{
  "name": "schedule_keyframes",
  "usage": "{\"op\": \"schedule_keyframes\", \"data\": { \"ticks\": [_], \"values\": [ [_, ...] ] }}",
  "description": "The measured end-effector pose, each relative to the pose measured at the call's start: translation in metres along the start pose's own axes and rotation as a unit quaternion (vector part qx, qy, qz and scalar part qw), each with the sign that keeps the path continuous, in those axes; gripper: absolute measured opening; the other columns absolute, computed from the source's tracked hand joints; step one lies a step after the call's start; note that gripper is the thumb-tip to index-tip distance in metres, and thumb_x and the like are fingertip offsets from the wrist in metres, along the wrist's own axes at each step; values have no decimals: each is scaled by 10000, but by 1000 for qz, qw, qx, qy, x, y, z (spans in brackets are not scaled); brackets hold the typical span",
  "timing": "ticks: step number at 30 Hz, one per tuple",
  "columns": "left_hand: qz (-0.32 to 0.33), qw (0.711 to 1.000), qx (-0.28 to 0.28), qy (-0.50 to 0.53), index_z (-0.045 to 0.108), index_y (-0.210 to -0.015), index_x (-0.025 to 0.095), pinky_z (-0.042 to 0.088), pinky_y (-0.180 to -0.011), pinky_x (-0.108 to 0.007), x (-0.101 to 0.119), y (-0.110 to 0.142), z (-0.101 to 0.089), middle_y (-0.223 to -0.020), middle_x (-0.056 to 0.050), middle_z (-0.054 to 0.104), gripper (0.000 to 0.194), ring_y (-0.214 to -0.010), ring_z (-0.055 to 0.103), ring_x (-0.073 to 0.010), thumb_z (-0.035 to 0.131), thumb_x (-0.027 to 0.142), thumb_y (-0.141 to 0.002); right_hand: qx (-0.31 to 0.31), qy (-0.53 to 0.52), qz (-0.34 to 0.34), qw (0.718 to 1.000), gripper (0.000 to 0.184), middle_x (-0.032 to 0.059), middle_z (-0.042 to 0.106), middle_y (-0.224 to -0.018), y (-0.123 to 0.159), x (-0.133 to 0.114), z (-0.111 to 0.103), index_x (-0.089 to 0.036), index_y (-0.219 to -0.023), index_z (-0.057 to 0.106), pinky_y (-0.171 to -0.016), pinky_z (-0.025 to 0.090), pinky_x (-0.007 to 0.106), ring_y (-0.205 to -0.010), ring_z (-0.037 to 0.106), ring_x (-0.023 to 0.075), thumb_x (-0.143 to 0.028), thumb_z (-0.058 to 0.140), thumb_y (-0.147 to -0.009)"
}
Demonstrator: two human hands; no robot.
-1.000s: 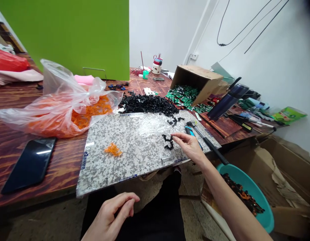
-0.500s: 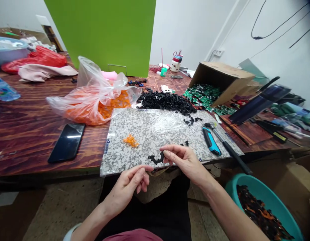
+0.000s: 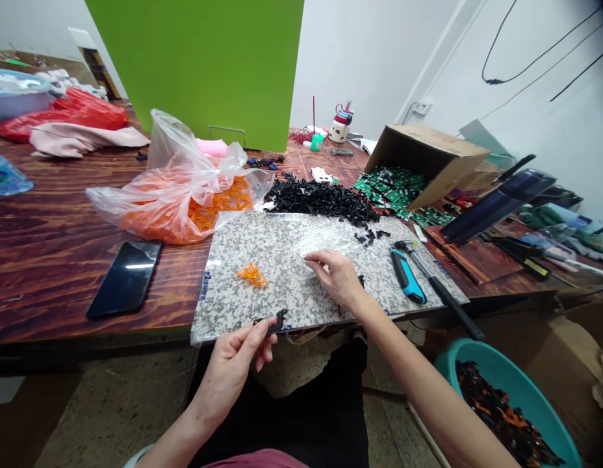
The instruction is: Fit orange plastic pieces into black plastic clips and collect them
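Note:
Pinched between the thumb and fingers of my left hand is a small black plastic part, just over the front edge of the speckled stone-look board. My right hand reaches over the board, thumb and fingertips closed at the near left edge of a pile of thin metal pins. Its fingertips meet on the pins there; whether any is lifted clear I cannot tell. A little heap of orange plastic pieces lies on the board to the left. Other black parts are partly hidden behind my right wrist.
Behind the board sit a heap of black parts, a clear bag of orange pieces and a tipped carton of green pieces. A blue utility knife and a hammer lie right; a phone left. A teal tub stands below.
The black part has passed from my right hand into my left. My right hand has moved forward, away from me, to the pins.

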State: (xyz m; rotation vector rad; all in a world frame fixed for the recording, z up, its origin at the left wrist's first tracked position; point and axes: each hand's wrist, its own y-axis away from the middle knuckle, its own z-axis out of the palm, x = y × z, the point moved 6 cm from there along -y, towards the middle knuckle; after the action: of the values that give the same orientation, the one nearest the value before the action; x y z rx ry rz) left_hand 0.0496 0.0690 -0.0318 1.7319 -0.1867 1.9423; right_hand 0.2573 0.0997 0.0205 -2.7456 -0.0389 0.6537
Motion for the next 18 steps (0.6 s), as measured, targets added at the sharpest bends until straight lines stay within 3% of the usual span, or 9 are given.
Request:
{"op": "schedule_keyframes", "data": {
  "ticks": [6,12,18],
  "values": [
    [-15,1000,20,15,732,-957,103,371,-492,-223,1,5,-7,-601,-11,608,446,-523,473,-100,628,496,-773,-74,116,-73,988,149,85,624,-943,-30,4,18,-224,-940,702,-796,361,332,-921,513,230,-228,564,-882],
    [-13,999,35,9,731,-964,93,368,-491,-227,3,8,-14,-605,-20,615,467,-520,475,-103,629,502,-764,-134,192,-131,963,158,89,626,-966,-29,-6,16,-211,-910,696,-765,305,327,-914,496,229,-246,542,-902],
    [-10,999,34,3,727,-971,96,367,-492,-226,6,6,-12,-592,-15,611,455,-519,475,-105,604,492,-783,-166,220,-141,951,146,71,634,-942,-29,-8,15,-221,-940,664,-721,294,305,-888,524,213,-241,522,-916]
  ]
}}
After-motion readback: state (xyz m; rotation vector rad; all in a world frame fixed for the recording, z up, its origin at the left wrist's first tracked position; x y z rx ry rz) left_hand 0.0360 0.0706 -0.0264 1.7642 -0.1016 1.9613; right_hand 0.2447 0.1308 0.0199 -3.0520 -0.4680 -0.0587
